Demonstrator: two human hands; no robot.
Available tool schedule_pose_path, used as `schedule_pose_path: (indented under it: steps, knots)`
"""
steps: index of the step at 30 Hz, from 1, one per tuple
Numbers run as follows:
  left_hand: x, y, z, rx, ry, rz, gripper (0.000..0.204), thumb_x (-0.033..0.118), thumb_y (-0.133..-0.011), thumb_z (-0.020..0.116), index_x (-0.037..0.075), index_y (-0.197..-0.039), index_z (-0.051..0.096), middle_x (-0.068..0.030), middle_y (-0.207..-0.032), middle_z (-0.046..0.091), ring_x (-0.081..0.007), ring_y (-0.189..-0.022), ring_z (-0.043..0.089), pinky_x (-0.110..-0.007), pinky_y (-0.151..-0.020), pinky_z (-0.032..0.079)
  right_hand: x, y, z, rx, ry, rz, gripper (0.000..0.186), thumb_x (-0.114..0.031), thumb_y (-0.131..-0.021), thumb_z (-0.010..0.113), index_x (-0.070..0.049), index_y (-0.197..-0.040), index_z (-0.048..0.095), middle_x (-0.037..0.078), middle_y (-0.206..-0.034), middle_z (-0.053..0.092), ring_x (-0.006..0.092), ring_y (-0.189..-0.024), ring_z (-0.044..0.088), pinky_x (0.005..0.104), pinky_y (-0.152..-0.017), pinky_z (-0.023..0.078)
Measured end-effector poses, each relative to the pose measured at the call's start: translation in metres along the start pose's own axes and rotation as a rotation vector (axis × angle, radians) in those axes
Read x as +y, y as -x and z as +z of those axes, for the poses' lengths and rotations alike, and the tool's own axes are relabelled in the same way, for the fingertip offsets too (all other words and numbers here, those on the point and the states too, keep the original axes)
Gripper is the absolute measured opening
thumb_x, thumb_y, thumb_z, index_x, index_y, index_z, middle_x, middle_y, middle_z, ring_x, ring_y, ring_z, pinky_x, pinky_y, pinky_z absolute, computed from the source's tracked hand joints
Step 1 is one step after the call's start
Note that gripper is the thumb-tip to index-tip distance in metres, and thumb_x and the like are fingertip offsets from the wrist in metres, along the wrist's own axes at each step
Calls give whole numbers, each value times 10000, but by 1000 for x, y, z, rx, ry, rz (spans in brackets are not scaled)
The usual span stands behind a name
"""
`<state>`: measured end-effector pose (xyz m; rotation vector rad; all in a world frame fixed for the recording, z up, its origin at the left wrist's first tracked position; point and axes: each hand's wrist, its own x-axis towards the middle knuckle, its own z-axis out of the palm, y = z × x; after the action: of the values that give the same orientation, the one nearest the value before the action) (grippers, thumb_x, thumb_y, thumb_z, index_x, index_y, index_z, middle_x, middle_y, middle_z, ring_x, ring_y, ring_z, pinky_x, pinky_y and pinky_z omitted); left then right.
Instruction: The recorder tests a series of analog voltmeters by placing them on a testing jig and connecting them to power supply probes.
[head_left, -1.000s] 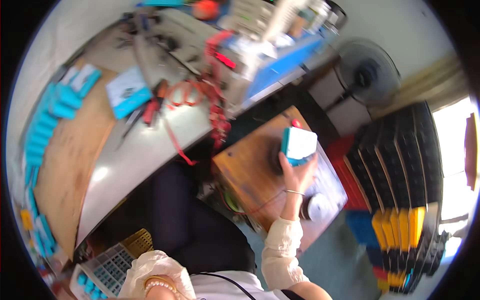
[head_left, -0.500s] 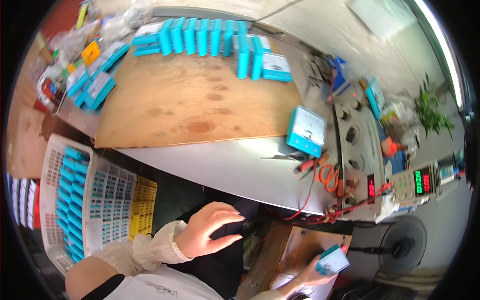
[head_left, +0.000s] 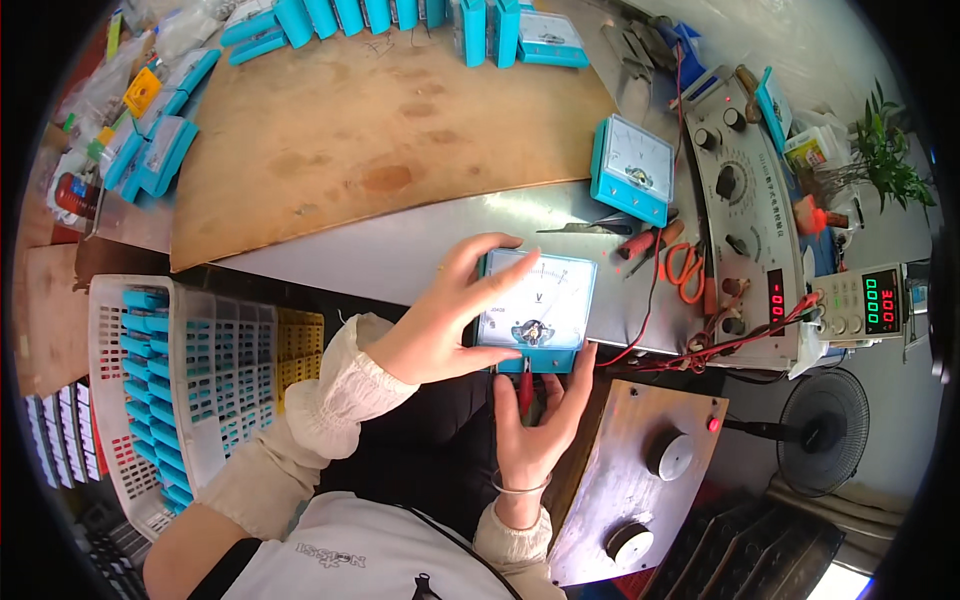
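Note:
A square analog voltmeter [head_left: 537, 305] with a clear face and teal base is held upright over the bench's front edge. My left hand [head_left: 440, 320] grips its left side, the index finger laid over the top of the face and the thumb at the lower edge. Below it, my right hand [head_left: 535, 430] is curled against the lower edge, fingers at its right corner. A slim red object with a metal tip [head_left: 527, 390] shows between the right thumb and fingers, touching the meter's base; its kind is unclear. Another teal meter [head_left: 633, 170] stands on the bench to the right.
A row of teal meters [head_left: 320, 15] lines the back of the wooden board [head_left: 400, 110]. Right are a knobbed tester [head_left: 740, 200], orange-handled scissors [head_left: 685, 268] and red leads. A white crate [head_left: 180, 300] of meters stands left; a metal-topped box [head_left: 640, 490] lies lower right.
My right hand has brought the meter from above the metal-topped box at lower right up to the bench front. My left hand, empty before, now grips it. The view has shifted.

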<state>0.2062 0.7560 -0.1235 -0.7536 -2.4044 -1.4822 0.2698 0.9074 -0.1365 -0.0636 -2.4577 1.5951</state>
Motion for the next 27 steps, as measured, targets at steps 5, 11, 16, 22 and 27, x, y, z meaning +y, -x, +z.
schedule_pose_path:
  steps: [5, 11, 16, 22, 27]
  knots:
    - [-20, 4, 0, 12, 180, -99, 1075, 78, -653, 886, 102, -1567, 320, -169, -1454, 393, -355, -1354, 401, -443, -1135, 331, 12, 8, -12, 55, -53, 46, 997, -82, -720, 870, 16, -1527, 293, 202, -1507, 400, 346, -1348, 462, 419, -1008, 463]
    - [-19, 6, 2, 96, 409, -245, 1180, 89, -652, 898, 75, -1598, 193, -164, -1466, 427, -330, -1363, 414, -427, -1155, 305, 29, 18, -23, 81, -6, 16, 900, -88, -720, 876, 7, -1470, 388, 164, -1447, 458, 301, -1274, 534, 389, -966, 486]
    - [-19, 1, -3, 51, 418, -239, 1180, 80, -653, 901, 73, -1598, 192, -160, -1478, 421, -317, -1374, 408, -419, -1146, 328, 25, 14, -24, 54, 8, -11, 891, -73, -715, 877, 12, -1459, 394, 177, -1428, 441, 313, -1267, 525, 391, -961, 491]
    - [-17, -3, -5, 7, 362, -206, 1201, 17, -679, 893, 142, -1611, 145, -132, -1551, 328, -256, -1391, 428, -383, -1046, 477, 24, 12, -22, 118, 15, -5, 873, -60, -696, 885, 29, -1429, 420, 180, -1388, 473, 294, -1230, 541, 400, -961, 489]
    - [-9, 0, 2, 40, 377, -263, 1147, 21, -653, 888, 70, -1585, 221, -148, -1475, 403, -298, -1372, 411, -408, -1123, 385, 18, 27, -28, 81, -82, 113, 653, -9, -784, 827, 47, -1335, 481, 154, -1143, 631, 215, -1006, 648, 336, -864, 541]
